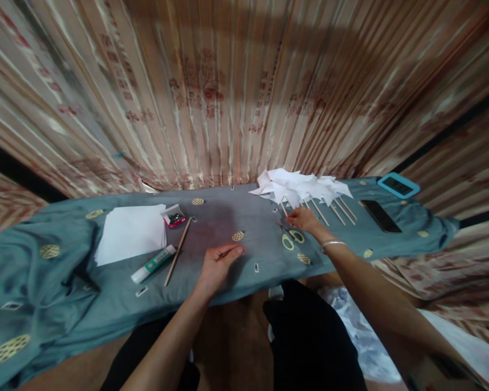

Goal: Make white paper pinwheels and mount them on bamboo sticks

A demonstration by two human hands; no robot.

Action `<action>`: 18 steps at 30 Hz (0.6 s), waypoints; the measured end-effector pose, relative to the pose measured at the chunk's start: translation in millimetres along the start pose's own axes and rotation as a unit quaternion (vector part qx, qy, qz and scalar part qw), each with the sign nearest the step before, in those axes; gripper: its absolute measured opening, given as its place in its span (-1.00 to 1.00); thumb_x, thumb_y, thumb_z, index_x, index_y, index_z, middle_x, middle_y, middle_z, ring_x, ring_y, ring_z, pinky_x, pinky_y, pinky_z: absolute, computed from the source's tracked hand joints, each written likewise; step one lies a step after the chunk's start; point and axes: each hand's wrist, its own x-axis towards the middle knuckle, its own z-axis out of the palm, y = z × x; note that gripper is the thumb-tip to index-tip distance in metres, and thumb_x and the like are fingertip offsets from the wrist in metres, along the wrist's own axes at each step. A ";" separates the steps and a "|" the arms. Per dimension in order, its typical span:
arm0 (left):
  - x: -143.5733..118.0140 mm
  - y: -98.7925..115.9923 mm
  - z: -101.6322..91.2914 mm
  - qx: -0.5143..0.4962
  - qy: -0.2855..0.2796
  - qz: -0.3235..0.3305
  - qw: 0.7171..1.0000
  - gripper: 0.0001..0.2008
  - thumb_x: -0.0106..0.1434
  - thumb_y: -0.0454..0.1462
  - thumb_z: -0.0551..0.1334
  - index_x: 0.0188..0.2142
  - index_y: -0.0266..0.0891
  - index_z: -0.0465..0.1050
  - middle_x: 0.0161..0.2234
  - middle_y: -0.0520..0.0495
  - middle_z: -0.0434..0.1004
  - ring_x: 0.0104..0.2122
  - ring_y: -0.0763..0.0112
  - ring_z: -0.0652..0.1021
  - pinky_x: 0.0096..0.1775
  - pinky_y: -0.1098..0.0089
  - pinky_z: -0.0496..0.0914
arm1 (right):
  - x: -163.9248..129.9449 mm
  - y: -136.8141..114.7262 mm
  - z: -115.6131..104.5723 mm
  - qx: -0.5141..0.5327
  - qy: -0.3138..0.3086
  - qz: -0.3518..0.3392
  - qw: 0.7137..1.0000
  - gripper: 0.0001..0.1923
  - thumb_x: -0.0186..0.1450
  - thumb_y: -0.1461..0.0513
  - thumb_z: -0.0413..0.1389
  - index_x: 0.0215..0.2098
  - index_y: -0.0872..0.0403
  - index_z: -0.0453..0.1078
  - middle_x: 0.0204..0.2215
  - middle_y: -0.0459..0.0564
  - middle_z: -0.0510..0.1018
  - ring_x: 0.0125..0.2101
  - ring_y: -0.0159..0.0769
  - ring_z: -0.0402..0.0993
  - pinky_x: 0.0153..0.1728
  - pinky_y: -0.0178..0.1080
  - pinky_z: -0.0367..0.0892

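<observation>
Head view: right hand [305, 219], fingers loosely spread, rests at centre-right beside the scissors [288, 234], while left hand [219, 262], loosely curled and holding nothing, lies flat below-left

No legible text, brand, number or sign was present. The label on the glue stick [152, 264], near the table's [65, 304] front edge, was too blurred to read.

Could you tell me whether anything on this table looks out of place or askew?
Only small things. The teal cloth is bunched and rumpled at the left end. The wooden stick lies alone, slanted beside the glue stick, far from the paper pinwheels. Nothing looks spilled or damaged.
</observation>
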 end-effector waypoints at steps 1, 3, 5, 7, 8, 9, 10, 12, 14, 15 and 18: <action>-0.2 0.5 -0.3 0.003 -0.001 -0.001 1.000 -0.75 -0.11 -0.09 0.39 -0.49 -0.21 0.62 -0.47 -0.04 0.65 -0.41 0.34 0.57 -0.24 0.35 0.43 | 1.5 2.2 -0.4 -0.008 -0.006 0.003 1.000 -0.81 0.24 0.22 0.15 -0.47 0.06 0.59 -0.50 -0.03 0.65 -0.40 -0.26 0.56 -0.41 -0.34 0.27; -0.7 1.2 -0.3 0.011 -0.005 -0.002 1.000 -0.76 -0.11 -0.10 0.38 -0.49 -0.21 0.62 -0.46 -0.04 0.65 -0.39 0.32 0.57 -0.22 0.34 0.44 | 3.4 6.4 -1.6 -0.021 -0.017 0.009 1.000 -0.80 0.25 0.21 0.14 -0.46 0.06 0.59 -0.47 -0.01 0.66 -0.39 -0.25 0.56 -0.41 -0.33 0.29; -1.1 1.7 0.1 0.016 -0.008 -0.003 1.000 -0.75 -0.10 -0.09 0.38 -0.48 -0.21 0.61 -0.44 -0.05 0.66 -0.37 0.30 0.58 -0.19 0.32 0.44 | 3.9 9.9 -2.2 -0.033 -0.027 0.014 0.999 -0.80 0.25 0.20 0.14 -0.43 0.06 0.60 -0.44 0.01 0.66 -0.38 -0.24 0.57 -0.40 -0.33 0.30; -1.3 1.6 0.6 0.016 -0.011 -0.003 1.000 -0.75 -0.09 -0.10 0.38 -0.47 -0.22 0.62 -0.42 -0.06 0.67 -0.35 0.29 0.59 -0.16 0.31 0.45 | 3.6 12.2 -1.8 -0.044 -0.033 0.018 0.998 -0.81 0.26 0.19 0.15 -0.39 0.06 0.61 -0.43 0.01 0.66 -0.37 -0.24 0.57 -0.39 -0.33 0.31; -1.3 1.4 0.8 0.017 -0.012 -0.003 1.000 -0.75 -0.08 -0.10 0.37 -0.46 -0.22 0.62 -0.41 -0.06 0.67 -0.34 0.29 0.59 -0.15 0.31 0.45 | 3.4 12.8 -1.2 -0.050 -0.035 0.020 0.998 -0.81 0.26 0.18 0.15 -0.38 0.06 0.61 -0.42 0.01 0.67 -0.37 -0.25 0.57 -0.38 -0.33 0.31; -1.1 1.0 0.9 0.020 -0.012 -0.001 1.000 -0.75 -0.08 -0.10 0.37 -0.46 -0.22 0.62 -0.41 -0.06 0.67 -0.34 0.29 0.60 -0.15 0.31 0.45 | 3.3 13.2 -0.5 -0.056 -0.037 0.022 0.998 -0.81 0.26 0.18 0.15 -0.36 0.05 0.61 -0.42 0.01 0.67 -0.37 -0.25 0.57 -0.38 -0.32 0.32; -0.9 0.5 0.8 0.022 -0.012 0.000 1.000 -0.75 -0.08 -0.10 0.37 -0.46 -0.22 0.62 -0.41 -0.07 0.67 -0.34 0.29 0.60 -0.15 0.31 0.45 | 3.4 13.3 0.3 -0.062 -0.037 0.025 0.997 -0.81 0.26 0.17 0.15 -0.34 0.04 0.61 -0.41 0.01 0.67 -0.36 -0.25 0.57 -0.38 -0.32 0.32; 0.0 -0.8 0.3 0.025 -0.012 0.002 1.000 -0.74 -0.08 -0.10 0.37 -0.45 -0.23 0.62 -0.41 -0.08 0.67 -0.35 0.29 0.59 -0.16 0.30 0.45 | 3.7 13.1 1.7 -0.074 -0.035 0.032 0.996 -0.80 0.27 0.16 0.14 -0.30 0.03 0.61 -0.38 0.00 0.67 -0.34 -0.24 0.58 -0.36 -0.33 0.33; 0.7 -2.1 -0.6 0.023 -0.014 0.000 1.000 -0.74 -0.08 -0.11 0.38 -0.45 -0.24 0.62 -0.41 -0.09 0.67 -0.35 0.29 0.59 -0.17 0.30 0.45 | 4.0 12.5 2.7 -0.086 -0.029 0.037 0.995 -0.77 0.27 0.13 0.14 -0.26 0.04 0.60 -0.32 0.03 0.67 -0.29 -0.22 0.58 -0.34 -0.32 0.35; 0.8 -2.6 -1.1 0.021 -0.015 -0.002 1.000 -0.74 -0.08 -0.11 0.38 -0.44 -0.24 0.62 -0.40 -0.09 0.67 -0.35 0.29 0.59 -0.17 0.30 0.45 | 3.9 12.2 2.9 -0.091 -0.026 0.039 0.995 -0.76 0.27 0.12 0.14 -0.24 0.04 0.60 -0.29 0.05 0.67 -0.26 -0.20 0.59 -0.32 -0.31 0.36; 0.0 -3.4 -2.9 0.011 -0.013 -0.001 1.000 -0.75 -0.09 -0.12 0.38 -0.44 -0.23 0.62 -0.40 -0.08 0.66 -0.35 0.31 0.58 -0.17 0.32 0.44 | 0.9 11.3 2.3 -0.109 -0.014 0.036 0.993 -0.72 0.29 0.09 0.12 -0.23 0.06 0.60 -0.21 0.11 0.66 -0.17 -0.12 0.58 -0.24 -0.25 0.39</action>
